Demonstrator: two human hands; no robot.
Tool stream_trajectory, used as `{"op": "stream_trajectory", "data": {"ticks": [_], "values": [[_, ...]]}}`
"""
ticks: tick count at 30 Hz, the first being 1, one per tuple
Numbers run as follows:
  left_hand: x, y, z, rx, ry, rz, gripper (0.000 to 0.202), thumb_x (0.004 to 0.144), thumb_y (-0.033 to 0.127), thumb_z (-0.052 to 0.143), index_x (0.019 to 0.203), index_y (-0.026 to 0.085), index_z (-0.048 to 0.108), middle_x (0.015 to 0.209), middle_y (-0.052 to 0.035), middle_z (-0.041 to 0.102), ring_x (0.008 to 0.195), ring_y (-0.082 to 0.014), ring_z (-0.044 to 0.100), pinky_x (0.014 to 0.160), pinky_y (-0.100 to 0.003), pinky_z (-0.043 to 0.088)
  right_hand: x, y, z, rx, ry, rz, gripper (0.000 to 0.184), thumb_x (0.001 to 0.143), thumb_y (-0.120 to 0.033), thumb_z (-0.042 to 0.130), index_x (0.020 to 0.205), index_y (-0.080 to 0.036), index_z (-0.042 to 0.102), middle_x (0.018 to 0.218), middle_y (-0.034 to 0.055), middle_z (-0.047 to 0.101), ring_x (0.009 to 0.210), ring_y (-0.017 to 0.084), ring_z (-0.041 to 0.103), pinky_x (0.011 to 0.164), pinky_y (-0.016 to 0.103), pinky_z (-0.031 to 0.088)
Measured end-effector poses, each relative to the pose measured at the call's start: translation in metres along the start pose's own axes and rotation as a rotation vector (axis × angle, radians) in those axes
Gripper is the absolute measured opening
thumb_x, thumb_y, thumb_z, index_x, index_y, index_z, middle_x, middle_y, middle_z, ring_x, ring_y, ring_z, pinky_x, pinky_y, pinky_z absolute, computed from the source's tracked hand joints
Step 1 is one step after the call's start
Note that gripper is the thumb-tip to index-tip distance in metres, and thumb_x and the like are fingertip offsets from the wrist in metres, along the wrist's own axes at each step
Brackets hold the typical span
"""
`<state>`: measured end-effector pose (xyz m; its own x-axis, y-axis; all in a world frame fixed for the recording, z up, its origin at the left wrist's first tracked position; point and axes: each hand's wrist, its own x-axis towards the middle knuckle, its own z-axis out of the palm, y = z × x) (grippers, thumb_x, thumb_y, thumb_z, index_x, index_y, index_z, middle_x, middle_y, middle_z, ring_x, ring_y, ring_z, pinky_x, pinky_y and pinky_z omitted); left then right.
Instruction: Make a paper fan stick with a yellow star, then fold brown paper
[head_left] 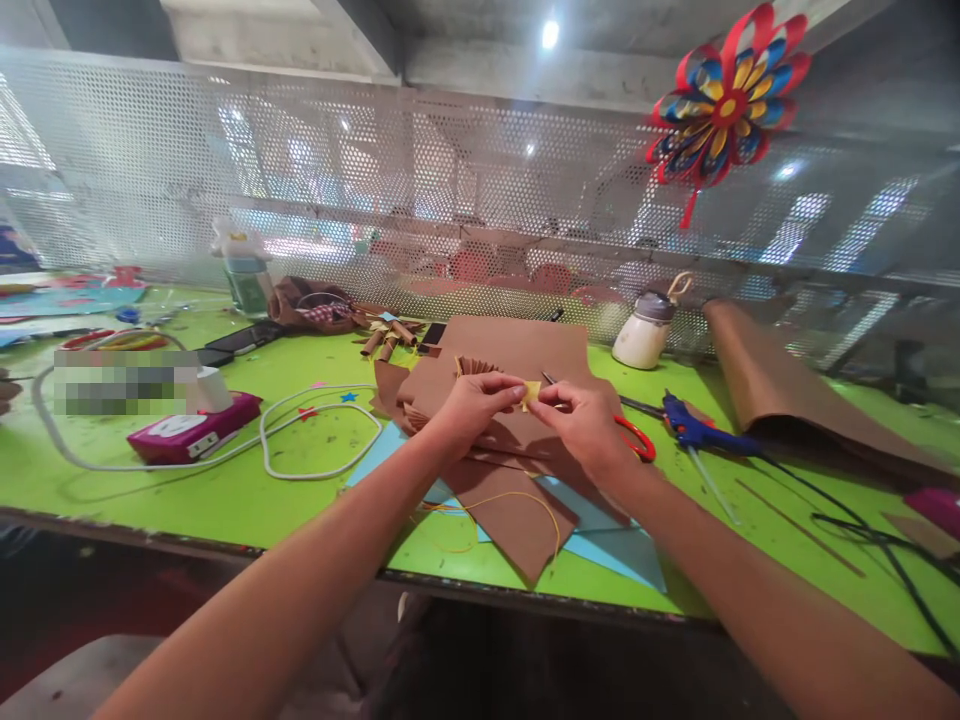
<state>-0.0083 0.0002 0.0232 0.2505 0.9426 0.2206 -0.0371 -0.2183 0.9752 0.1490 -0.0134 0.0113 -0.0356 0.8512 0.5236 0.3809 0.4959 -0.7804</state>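
My left hand (474, 402) and my right hand (581, 420) meet above the green table (247, 490), both pinching a small yellow paper piece (531, 393) between fingertips. Under them lie brown paper sheets (517, 500) on light blue paper (615, 550), with a thin yellow cord (517, 500) looping over the brown. A pleated brown fan piece (476, 366) sits just behind my left hand. Red-handled scissors (637, 437) lie right beside my right hand.
A blue glue gun (694, 428) with black cable lies to the right, near a rolled brown sheet (787, 390). A white jug (643, 335) stands behind. A pink power strip (191, 432) with white cable (315, 440) is left. A paper pinwheel (724, 100) hangs on the mesh screen.
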Motion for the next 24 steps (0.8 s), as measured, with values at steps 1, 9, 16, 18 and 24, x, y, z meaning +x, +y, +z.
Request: {"op": "stream_trajectory", "data": {"ticks": [1,9,16,18,24], "values": [[0.0,-0.001,0.0,-0.006,-0.009,0.01,0.026,0.065,0.034,0.071,0.081,0.014,0.07,0.069,-0.0022,0.063,0.066,-0.0119,0.053,0.063,-0.024,0.041,0.0,-0.001,-0.001,-0.006,-0.019,-0.006,0.019,0.071,-0.033,0.063,0.071,-0.015,0.067,0.072,0.0049,0.064,0.066,0.016,0.056,0.062,0.029,0.045],[0.002,-0.003,-0.001,-0.05,-0.078,0.055,0.024,0.066,0.034,0.07,0.076,0.012,0.067,0.068,-0.0022,0.062,0.064,-0.0101,0.052,0.066,-0.024,0.042,0.002,0.001,-0.006,-0.011,0.0,-0.025,0.022,0.07,-0.036,0.063,0.065,-0.015,0.066,0.064,0.0027,0.063,0.06,0.014,0.053,0.058,0.026,0.042],[0.004,-0.008,-0.002,-0.06,-0.249,0.001,0.025,0.07,0.037,0.067,0.078,0.012,0.066,0.073,-0.0046,0.063,0.07,-0.0114,0.055,0.067,-0.025,0.043,0.006,0.006,-0.01,0.058,-0.023,0.05,0.024,0.067,-0.038,0.067,0.062,-0.015,0.064,0.058,-0.0001,0.059,0.056,0.011,0.048,0.054,0.024,0.038],[0.004,-0.008,-0.002,-0.068,-0.274,0.003,0.025,0.07,0.036,0.067,0.079,0.012,0.065,0.075,-0.0051,0.063,0.072,-0.0118,0.056,0.068,-0.025,0.043,0.006,0.006,-0.011,0.117,-0.033,0.088,0.024,0.065,-0.038,0.068,0.062,-0.015,0.063,0.058,-0.0008,0.058,0.055,0.011,0.047,0.054,0.024,0.037],[0.003,-0.008,-0.001,-0.09,-0.203,-0.022,0.022,0.069,0.032,0.069,0.072,0.012,0.06,0.068,-0.0023,0.06,0.065,-0.0095,0.055,0.065,-0.023,0.044,0.007,0.01,-0.013,0.3,-0.203,0.185,0.027,0.066,-0.041,0.068,0.062,-0.015,0.063,0.058,-0.0006,0.057,0.056,0.01,0.047,0.055,0.025,0.038]]}}
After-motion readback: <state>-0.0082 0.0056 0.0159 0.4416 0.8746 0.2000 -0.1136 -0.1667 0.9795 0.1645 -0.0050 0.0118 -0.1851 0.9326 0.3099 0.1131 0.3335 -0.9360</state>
